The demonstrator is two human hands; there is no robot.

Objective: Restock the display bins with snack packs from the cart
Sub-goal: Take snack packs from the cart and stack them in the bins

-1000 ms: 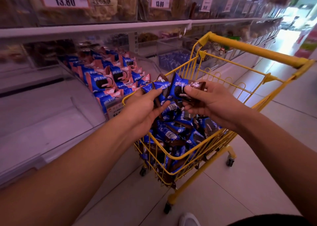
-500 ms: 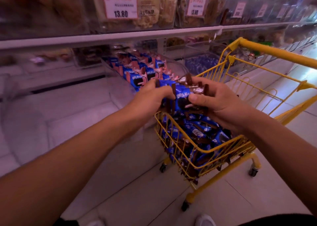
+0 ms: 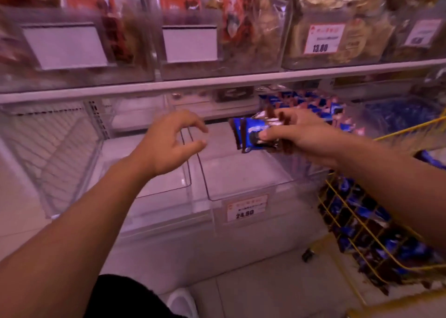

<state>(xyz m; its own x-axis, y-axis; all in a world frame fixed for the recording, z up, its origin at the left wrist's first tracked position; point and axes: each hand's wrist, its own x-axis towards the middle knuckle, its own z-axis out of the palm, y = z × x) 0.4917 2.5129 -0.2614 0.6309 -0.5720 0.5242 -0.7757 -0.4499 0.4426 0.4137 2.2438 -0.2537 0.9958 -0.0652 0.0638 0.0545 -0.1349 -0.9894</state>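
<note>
Head view, single camera. Step in hand, as judged: carry the bundle of snack packs over the clear display bin with the 24.80 price tag and set it down inside. To do this well, bring your right hand low over the bin floor before you let go, so the packs land flat and do not slide over the low front lip; lay them with the printed faces up, matching the filled bin of blue packs just to the right. Keep the bundle clear of the divider between this bin and the neighbouring clear bin on the left. Hands: your right hand grips several blue-and-brown packs at once, thumb on the near face, fingers wrapped behind; the bundle hangs above the rear of the target bin, not yet touching it. Your left hand is apart from the bundle, holds nothing, fingers loosely curved with thumb and forefinger spread, hovering above the divider; use it to steady or square the packs as they land. The yellow cart, at the right edge, shows many more packs, so the restock looks far from done.
</note>
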